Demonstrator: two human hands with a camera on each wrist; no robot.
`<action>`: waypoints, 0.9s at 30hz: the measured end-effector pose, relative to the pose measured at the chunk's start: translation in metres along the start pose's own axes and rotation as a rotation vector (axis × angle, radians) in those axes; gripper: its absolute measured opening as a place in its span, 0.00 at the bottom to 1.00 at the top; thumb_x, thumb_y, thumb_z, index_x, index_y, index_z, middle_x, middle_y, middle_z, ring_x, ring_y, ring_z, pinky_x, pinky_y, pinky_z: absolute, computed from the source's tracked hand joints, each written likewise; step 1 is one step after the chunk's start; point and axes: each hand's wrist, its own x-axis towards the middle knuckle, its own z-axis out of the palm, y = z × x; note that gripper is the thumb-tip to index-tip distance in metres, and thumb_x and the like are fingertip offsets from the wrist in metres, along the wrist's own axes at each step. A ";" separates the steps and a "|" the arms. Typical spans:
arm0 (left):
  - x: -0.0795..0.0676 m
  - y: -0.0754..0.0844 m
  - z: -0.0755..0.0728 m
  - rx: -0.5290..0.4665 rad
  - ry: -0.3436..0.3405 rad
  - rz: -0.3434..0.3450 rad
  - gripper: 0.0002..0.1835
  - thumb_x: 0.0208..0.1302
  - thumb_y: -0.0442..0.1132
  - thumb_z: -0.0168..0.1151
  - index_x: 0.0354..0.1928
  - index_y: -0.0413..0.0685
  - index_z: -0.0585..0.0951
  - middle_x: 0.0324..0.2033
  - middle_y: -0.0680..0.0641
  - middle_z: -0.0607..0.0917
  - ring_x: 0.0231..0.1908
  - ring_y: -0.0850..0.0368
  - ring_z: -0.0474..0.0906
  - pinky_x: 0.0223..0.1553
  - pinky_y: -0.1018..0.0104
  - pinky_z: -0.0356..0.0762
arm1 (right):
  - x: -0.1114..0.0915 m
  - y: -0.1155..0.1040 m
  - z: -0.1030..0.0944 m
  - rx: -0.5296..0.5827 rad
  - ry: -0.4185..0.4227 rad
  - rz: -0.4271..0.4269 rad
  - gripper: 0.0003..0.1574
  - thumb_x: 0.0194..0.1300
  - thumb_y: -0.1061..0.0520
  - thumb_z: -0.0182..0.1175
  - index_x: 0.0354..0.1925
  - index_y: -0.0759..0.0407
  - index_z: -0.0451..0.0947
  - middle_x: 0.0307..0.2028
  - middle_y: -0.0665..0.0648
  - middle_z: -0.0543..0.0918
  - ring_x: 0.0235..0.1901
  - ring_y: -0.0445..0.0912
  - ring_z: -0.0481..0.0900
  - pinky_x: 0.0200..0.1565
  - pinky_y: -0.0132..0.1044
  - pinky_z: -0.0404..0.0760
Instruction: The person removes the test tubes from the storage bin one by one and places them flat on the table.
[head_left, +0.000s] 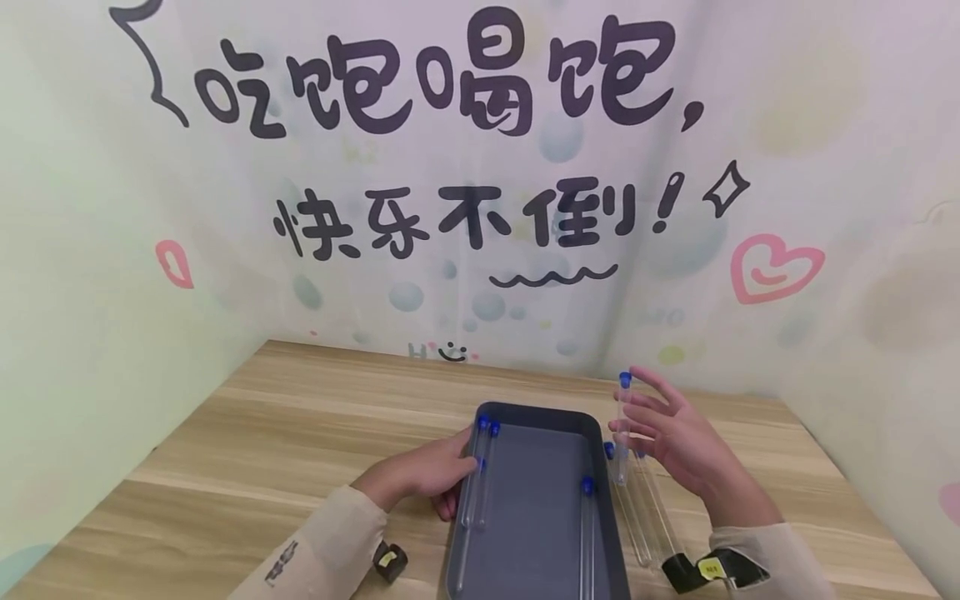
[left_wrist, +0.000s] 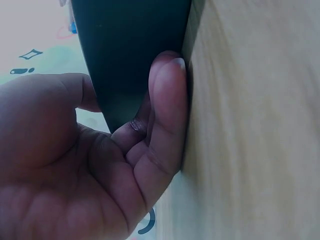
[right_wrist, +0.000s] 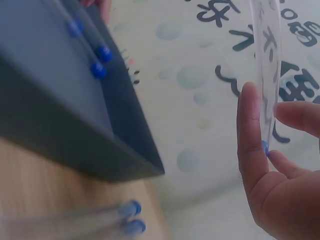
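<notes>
My left hand [head_left: 423, 471] grips the left wall of a dark grey tray [head_left: 528, 517], its thumb over the rim. In the left wrist view the fingers [left_wrist: 167, 105] bend along the tray's outer side, close to the wood. Beyond the right rim, my right hand [head_left: 686, 446] pinches a clear test tube [right_wrist: 266, 55] with a blue cap [head_left: 625, 379], held roughly upright. Within the tray, three capped tubes [head_left: 489, 483] lie along the left side. Another capped tube [head_left: 587, 533] lies near the right wall.
Two more blue-capped tubes [head_left: 633, 517] lie on the wooden table [head_left: 300, 442], just right of the tray and below the right hand. A pale printed backdrop [head_left: 420, 283] with dark lettering rises behind the table's far edge, and pale walls flank both sides.
</notes>
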 end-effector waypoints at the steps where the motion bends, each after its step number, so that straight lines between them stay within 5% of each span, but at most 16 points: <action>1: 0.000 0.000 0.000 -0.001 -0.001 -0.001 0.33 0.77 0.41 0.43 0.79 0.56 0.49 0.15 0.44 0.81 0.12 0.55 0.78 0.16 0.58 0.83 | -0.002 0.002 -0.003 -0.005 0.001 0.004 0.38 0.75 0.61 0.53 0.75 0.45 0.49 0.52 0.47 0.78 0.42 0.44 0.87 0.46 0.35 0.87; 18: 0.000 0.002 0.000 -0.005 -0.010 -0.013 0.33 0.78 0.42 0.43 0.80 0.56 0.47 0.16 0.44 0.80 0.13 0.55 0.78 0.17 0.60 0.83 | -0.015 0.015 -0.039 0.021 -0.041 -0.013 0.37 0.76 0.63 0.51 0.74 0.44 0.48 0.52 0.44 0.84 0.43 0.44 0.87 0.46 0.36 0.87; 27: 0.001 0.002 0.000 -0.010 -0.014 -0.011 0.34 0.78 0.43 0.43 0.80 0.57 0.46 0.16 0.44 0.81 0.12 0.56 0.78 0.16 0.59 0.83 | -0.018 0.017 -0.052 -0.046 0.014 0.032 0.35 0.75 0.61 0.54 0.72 0.42 0.53 0.50 0.41 0.84 0.42 0.43 0.87 0.43 0.34 0.87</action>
